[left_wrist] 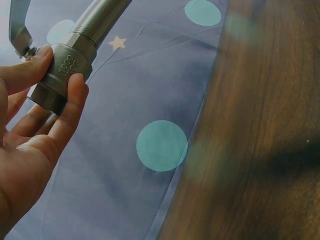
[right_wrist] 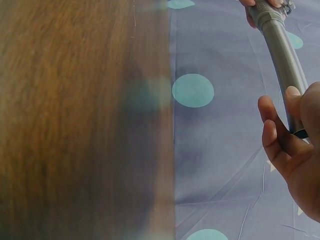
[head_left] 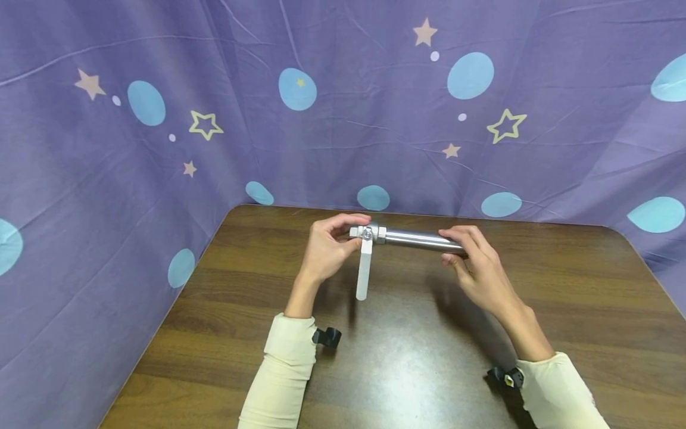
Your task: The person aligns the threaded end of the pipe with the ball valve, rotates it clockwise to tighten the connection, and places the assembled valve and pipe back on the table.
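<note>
A metal ball valve (head_left: 379, 234) with a pale lever handle (head_left: 364, 271) is joined end to end with a straight steel pipe (head_left: 415, 239). Both are held above the table, the pipe running to the right and the lever pointing toward me. My left hand (head_left: 331, 249) grips the valve body between thumb and fingers; raised lettering shows on the valve (left_wrist: 67, 65) in the left wrist view. Around the pipe's far end, my right hand (head_left: 479, 271) holds with thumb and fingers. The open end of the pipe (right_wrist: 285, 65) shows beside the palm in the right wrist view.
Below the hands lies a brown wooden table (head_left: 236, 286) with rounded back corners. A purple curtain (head_left: 343, 155) with stars and blue dots hangs behind it and along the left side. Black straps with small mounts (head_left: 328, 338) sit at both wrists.
</note>
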Demonstrator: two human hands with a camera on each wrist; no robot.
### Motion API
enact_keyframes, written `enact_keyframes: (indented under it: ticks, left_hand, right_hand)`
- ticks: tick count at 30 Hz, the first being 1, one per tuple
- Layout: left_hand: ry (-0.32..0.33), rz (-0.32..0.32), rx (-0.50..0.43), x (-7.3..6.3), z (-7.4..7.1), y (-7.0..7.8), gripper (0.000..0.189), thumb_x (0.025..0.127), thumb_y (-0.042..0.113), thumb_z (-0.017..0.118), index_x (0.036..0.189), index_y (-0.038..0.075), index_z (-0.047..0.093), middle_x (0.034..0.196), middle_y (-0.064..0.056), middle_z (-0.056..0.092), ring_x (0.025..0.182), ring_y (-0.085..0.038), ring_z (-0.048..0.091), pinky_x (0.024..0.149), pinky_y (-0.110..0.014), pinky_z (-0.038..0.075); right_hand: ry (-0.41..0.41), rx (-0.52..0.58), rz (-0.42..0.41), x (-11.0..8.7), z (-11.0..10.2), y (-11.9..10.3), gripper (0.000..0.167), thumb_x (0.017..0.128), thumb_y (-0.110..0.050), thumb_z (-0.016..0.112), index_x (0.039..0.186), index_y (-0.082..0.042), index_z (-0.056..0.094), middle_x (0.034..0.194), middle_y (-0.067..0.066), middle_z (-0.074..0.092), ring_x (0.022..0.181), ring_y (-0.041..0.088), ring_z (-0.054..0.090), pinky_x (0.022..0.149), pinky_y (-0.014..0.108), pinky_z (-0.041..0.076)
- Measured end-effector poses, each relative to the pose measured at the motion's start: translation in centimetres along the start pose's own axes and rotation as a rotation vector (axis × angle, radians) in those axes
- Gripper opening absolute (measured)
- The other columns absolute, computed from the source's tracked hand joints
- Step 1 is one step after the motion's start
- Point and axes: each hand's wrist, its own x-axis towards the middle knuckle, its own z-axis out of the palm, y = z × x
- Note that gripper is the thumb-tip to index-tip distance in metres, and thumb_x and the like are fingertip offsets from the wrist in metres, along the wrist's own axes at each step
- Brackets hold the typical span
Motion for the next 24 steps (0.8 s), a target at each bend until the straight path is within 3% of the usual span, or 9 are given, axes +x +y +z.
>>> enact_keyframes:
  ticks: [5,12,24]
  left_hand:
    - [-0.002,0.011,0.008,-0.01,0.01,-0.02,0.036,0.079,-0.022,0.070,0.113,-0.012,0.075,0.125,-0.030,0.075,0.109,-0.025,0.076,0.096,-0.034,0.066]
    - [-0.004,0.011,0.018,-0.01,0.05,-0.10,0.036,0.078,-0.022,0.070,0.112,-0.012,0.075,0.125,-0.029,0.075,0.110,-0.028,0.076,0.099,-0.048,0.065]
    - [-0.008,0.005,0.030,-0.02,0.21,0.10,0.035,0.078,-0.022,0.071,0.111,-0.012,0.075,0.125,-0.028,0.076,0.111,-0.034,0.076,0.099,-0.044,0.065]
  right_hand:
    - [-0.021,0.001,0.025,-0.03,-0.15,-0.04,0.052,0.087,0.009,0.080,0.137,0.000,0.068,0.125,0.015,0.070,0.100,0.005,0.064,0.092,0.004,0.047]
    - [-0.048,0.002,0.050,-0.17,-0.22,0.01,0.051,0.091,0.007,0.077,0.140,-0.001,0.066,0.126,0.013,0.070,0.092,-0.001,0.064,0.088,0.003,0.050]
    - [-0.066,0.033,0.042,-0.32,-0.09,0.28,0.048,0.094,0.015,0.068,0.140,-0.001,0.065,0.118,0.011,0.070,0.076,0.012,0.070,0.070,0.008,0.054]
